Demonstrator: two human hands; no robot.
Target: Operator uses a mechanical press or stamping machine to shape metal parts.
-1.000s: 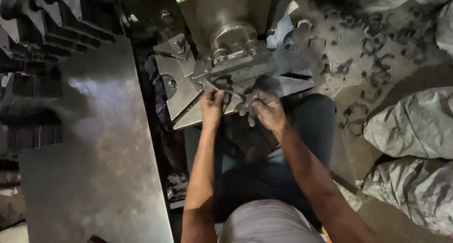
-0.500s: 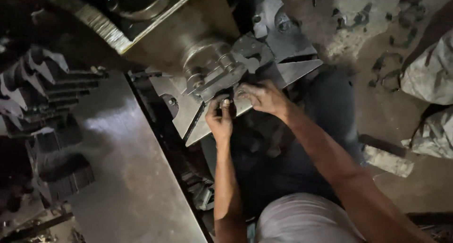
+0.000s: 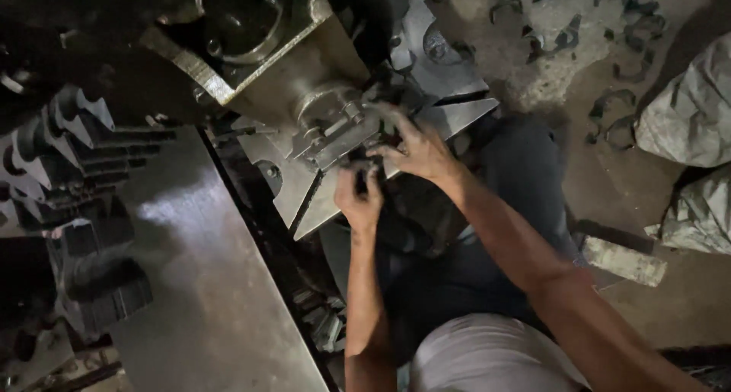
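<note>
**Here: small dark part at the press die**

Here the small dark metal piece (image 3: 364, 171) sits pinched in the left hand (image 3: 359, 200), just below the press die block (image 3: 335, 129). Right hand (image 3: 417, 150), fingers spread, rests beside it, touching the die's edge.

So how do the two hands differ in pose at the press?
The left hand is curled, pinching a small dark piece at the near edge of the press plate; the right hand is spread, its fingers reaching further in under the press fitting. The left forearm runs nearly straight up the picture, the right comes in slanted from the lower right. Both are bare.
</note>
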